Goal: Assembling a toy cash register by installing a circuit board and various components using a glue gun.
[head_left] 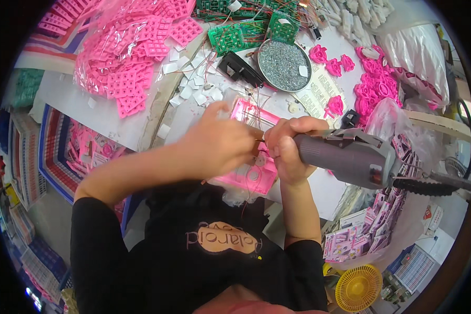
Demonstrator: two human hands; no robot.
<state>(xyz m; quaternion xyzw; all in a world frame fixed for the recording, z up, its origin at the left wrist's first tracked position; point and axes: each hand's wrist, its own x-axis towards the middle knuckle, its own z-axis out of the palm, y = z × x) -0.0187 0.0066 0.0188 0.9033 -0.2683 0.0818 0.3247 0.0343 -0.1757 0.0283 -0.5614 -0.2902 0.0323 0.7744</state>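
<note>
My right hand [293, 152] is wrapped round a grey electric screwdriver [345, 159], which lies level with its tail to the right. My left hand [220, 141], partly smeared by motion, is curled close to the screwdriver's tip. Whatever its fingers pinch is hidden. Below both hands, an open pink plastic housing [259, 180] rests on the table, with thin wires and a round part inside. The hands cover its middle.
Beyond the housing stand a round dish [283, 90] of small screws, a black plastic part [239, 69] and green circuit boards [235, 37]. Pink keypads [136, 68] heap at far left, bright pink parts [374, 83] at right. A lined crate [52, 152] is at left.
</note>
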